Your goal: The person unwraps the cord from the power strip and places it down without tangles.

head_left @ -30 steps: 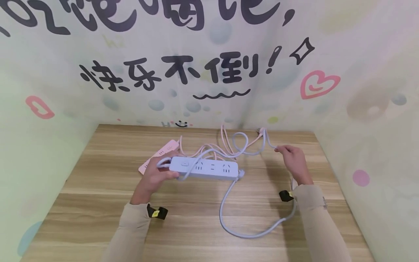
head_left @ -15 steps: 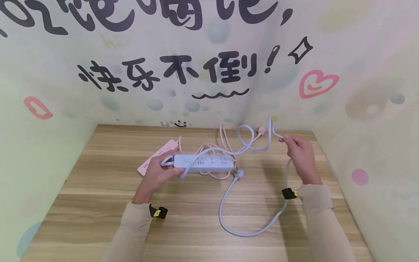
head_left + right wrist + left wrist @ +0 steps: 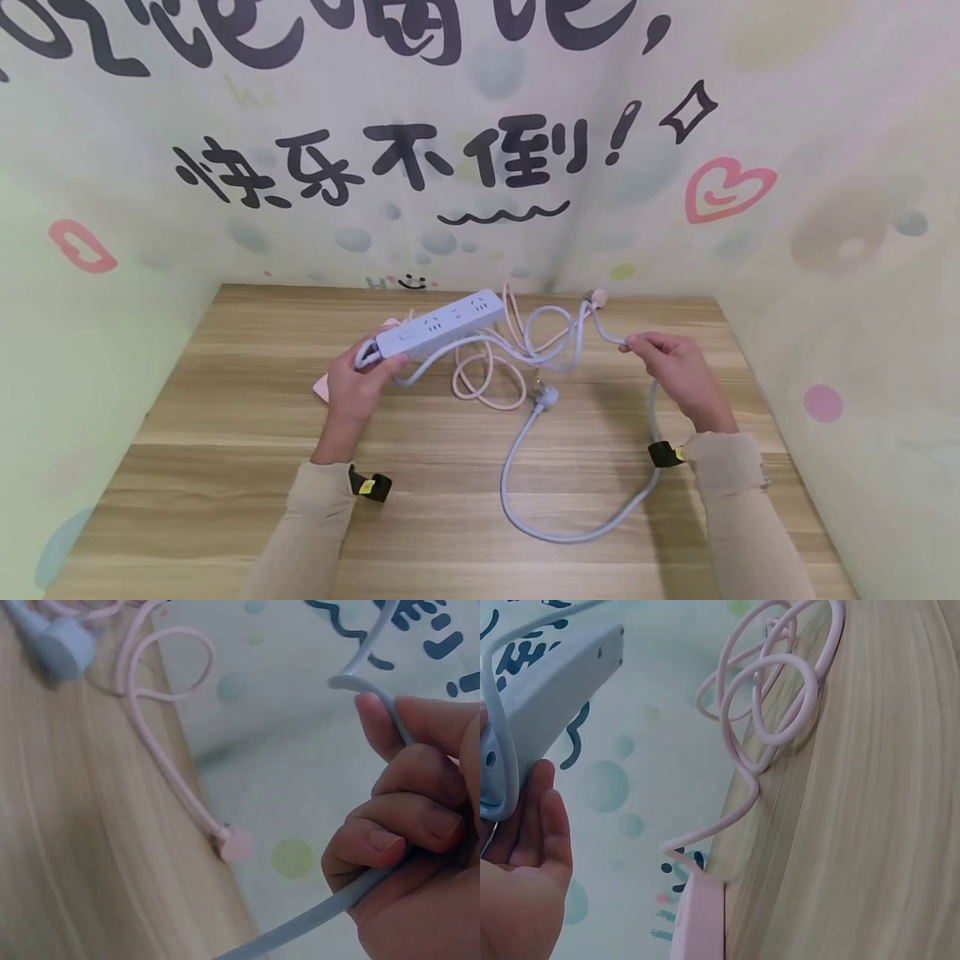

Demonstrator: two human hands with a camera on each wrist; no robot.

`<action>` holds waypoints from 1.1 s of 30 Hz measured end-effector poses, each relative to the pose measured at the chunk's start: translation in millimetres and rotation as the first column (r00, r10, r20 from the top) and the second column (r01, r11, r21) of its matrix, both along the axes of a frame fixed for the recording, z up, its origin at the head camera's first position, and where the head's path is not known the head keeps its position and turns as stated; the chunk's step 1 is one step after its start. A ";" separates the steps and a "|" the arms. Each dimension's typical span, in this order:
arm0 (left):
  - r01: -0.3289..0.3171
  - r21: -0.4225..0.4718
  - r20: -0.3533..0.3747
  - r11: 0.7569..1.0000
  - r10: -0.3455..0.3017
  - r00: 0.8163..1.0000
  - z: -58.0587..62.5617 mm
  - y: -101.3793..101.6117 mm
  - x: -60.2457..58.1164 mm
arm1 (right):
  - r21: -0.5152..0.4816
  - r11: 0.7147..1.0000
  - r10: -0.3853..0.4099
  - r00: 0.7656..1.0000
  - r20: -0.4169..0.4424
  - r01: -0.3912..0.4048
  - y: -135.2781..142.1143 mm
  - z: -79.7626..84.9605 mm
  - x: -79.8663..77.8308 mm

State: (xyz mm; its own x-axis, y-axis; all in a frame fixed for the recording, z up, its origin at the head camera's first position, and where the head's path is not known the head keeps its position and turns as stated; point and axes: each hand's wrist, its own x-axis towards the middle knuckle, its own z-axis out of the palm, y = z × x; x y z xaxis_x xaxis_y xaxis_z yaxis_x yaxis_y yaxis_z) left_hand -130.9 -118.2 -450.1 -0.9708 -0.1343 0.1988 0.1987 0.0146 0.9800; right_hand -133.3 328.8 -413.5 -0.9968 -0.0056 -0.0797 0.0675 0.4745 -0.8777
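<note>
My left hand (image 3: 354, 387) grips one end of a light blue power strip (image 3: 442, 325), which is lifted off the table and tilted up to the right. Its sockets and switch show on top. Farther right, my right hand (image 3: 678, 375) pinches the strip's blue cord (image 3: 367, 637) between thumb and forefinger, with the other fingers curled around it. Between the hands the cord hangs in loose loops. From the right hand it runs down in a wide curve to a blue plug (image 3: 546, 395). A pink power strip (image 3: 701, 919) lies behind my left hand, mostly hidden in the head view.
A tangled pink cord (image 3: 487, 404) lies on the wooden table (image 3: 435, 517) below the blue loops. Its pink plug (image 3: 599, 297) rests at the back edge. A printed cloth wall (image 3: 315, 242) stands behind the table, with walls at both sides.
The blue power strip's right end has swung up and away from me. My right hand moved right with the cord, then slightly back left, and the raised cord loop has dropped.
</note>
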 end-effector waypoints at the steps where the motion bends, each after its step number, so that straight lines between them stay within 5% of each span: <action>1: -0.004 0.042 0.010 0.999 0.004 1.000 -0.6 1.2 0.2 | 0.021 1.000 0.006 1.000 0.018 -0.007 0.6 -3.2 -0.2; 4: 0.029 0.252 0.009 0.967 -0.032 0.999 -0.9 5.5 1.9 | 0.075 0.997 0.027 0.998 0.051 -0.031 1.5 -11.7 -1.6; 7: 0.128 0.461 -0.052 0.878 -0.117 0.992 -0.6 8.5 3.7 | 0.110 0.994 0.017 0.997 0.075 -0.025 2.1 -17.9 -3.5; 9: 0.206 0.523 -0.102 0.827 -0.179 0.979 -0.2 8.2 4.9 | 0.113 0.994 0.002 0.996 0.089 -0.012 2.8 -20.3 -5.1; 11: 0.271 0.519 -0.138 0.811 -0.233 0.963 0.0 6.3 6.2 | 0.111 0.994 -0.021 0.994 0.104 0.009 3.1 -21.2 -6.5; 17: 0.352 0.392 -0.088 0.850 -0.346 0.934 0.7 -0.4 10.1 | 0.055 0.994 -0.097 0.989 0.115 0.091 4.5 -20.1 -9.1; 20: 0.370 0.222 -0.004 0.902 -0.379 0.925 0.8 -4.6 13.2 | 0.023 0.987 -0.163 0.983 0.090 0.161 4.7 -19.6 -9.8; 22: 0.391 0.096 0.055 0.915 -0.397 0.916 -0.6 -7.6 14.4 | 0.004 0.978 -0.207 0.976 0.073 0.207 5.0 -19.1 -10.3; 25: 0.422 -0.026 0.138 0.906 -0.415 0.899 -3.3 -11.8 15.7 | -0.026 0.963 -0.268 0.962 0.060 0.270 5.5 -17.6 -10.9; 28: 0.476 -0.056 0.179 0.877 -0.461 0.869 -6.9 -16.0 16.7 | -0.026 0.946 -0.322 0.944 0.068 0.324 7.0 -16.2 -11.1; 33: 0.561 -0.134 0.153 0.817 -0.542 0.826 -13.9 -21.4 15.7 | -0.061 0.897 -0.432 0.898 0.087 0.437 8.5 -15.0 -11.6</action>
